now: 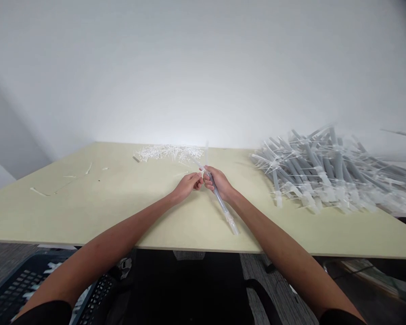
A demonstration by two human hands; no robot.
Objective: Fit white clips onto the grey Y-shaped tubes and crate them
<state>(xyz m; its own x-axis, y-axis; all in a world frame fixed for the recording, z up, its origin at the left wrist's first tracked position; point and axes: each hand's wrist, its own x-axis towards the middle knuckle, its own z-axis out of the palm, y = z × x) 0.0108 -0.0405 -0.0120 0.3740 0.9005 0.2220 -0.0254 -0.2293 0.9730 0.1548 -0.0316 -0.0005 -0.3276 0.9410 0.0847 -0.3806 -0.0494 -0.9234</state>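
My right hand is closed round a long grey tube in a clear sleeve, whose lower end slants toward the table's near edge. My left hand pinches a thin white cable tie at the tube's upper part, fingertips almost touching the right hand. Both hands hover just above the pale yellow table, near its middle. What exactly lies between the left fingertips is too small to see clearly.
A heap of white cable ties lies at the table's far side. A big pile of grey tied tubes covers the right part. Loose tie scraps lie at the left. A dark plastic crate stands on the floor below left.
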